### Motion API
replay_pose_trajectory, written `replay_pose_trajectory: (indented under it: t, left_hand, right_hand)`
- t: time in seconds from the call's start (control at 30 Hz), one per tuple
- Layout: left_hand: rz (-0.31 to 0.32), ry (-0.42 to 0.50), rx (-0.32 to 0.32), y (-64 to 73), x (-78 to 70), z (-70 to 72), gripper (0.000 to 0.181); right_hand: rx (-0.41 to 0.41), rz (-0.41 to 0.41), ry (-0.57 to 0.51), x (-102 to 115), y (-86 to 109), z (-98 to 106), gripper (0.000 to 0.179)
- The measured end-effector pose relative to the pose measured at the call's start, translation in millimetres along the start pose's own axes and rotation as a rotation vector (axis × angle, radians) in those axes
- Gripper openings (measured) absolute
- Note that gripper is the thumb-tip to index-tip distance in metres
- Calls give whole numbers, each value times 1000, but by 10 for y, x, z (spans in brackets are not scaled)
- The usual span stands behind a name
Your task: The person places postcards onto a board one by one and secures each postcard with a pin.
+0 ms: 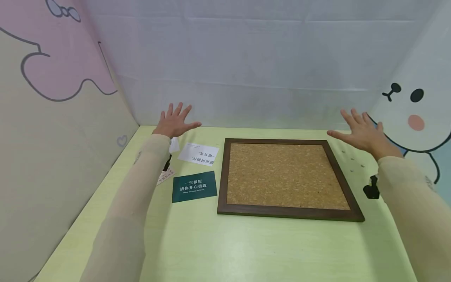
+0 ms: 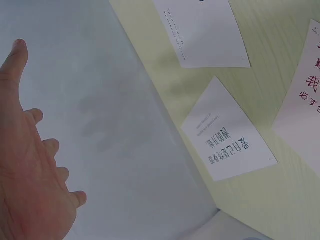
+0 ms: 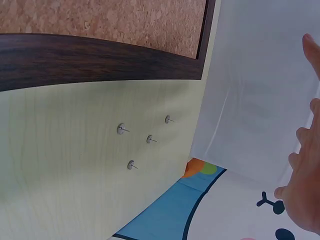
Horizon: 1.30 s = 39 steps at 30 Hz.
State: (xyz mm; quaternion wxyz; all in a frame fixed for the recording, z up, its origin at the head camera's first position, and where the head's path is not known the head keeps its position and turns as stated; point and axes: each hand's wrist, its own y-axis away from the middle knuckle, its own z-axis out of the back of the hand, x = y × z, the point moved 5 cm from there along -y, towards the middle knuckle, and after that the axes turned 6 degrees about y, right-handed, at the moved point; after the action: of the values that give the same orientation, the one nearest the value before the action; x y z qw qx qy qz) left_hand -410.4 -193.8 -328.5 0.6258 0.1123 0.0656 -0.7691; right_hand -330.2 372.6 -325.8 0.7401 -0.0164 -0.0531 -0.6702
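Observation:
My left hand [image 1: 174, 122] is raised with fingers spread over the table's far left, holding nothing. Below it lie a white printed card [image 1: 199, 154], a dark green card [image 1: 195, 187] and a pinkish card [image 1: 165, 175] partly hidden by my sleeve. The left wrist view shows another white card [image 2: 230, 132] with dark lettering. My right hand [image 1: 366, 135], also spread and empty, is held up past the right side of a cork board [image 1: 285, 176] in a dark wooden frame. Several metal thumbtacks [image 3: 149, 139] lie beside that frame, pins showing.
The pale green wood-grain table [image 1: 246, 250] meets a white sheet [image 1: 246, 70] at its back edge. A wall with pink cartoon artwork [image 1: 67, 78] borders the left, and a white cartoon-face panel [image 1: 398, 117] borders the right.

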Motion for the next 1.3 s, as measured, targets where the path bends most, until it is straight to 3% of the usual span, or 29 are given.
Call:
replay_pose_trajectory:
  t: [0.27, 0.63, 0.9, 1.3]
  left_hand:
    - [3, 28, 3, 77, 79, -39, 94]
    - [-27, 24, 17, 279, 218, -153, 97]
    - [-56, 20, 16, 475, 275, -362, 98]
    - [-100, 16, 53, 917, 312, -693, 101]
  right_hand:
    - [19, 35, 24, 38, 9, -103, 102]
    - [78, 63, 51, 167, 131, -412, 106]
    - [114, 71, 39, 157, 225, -675, 108]
    - [151, 63, 29, 124, 299, -925, 106]
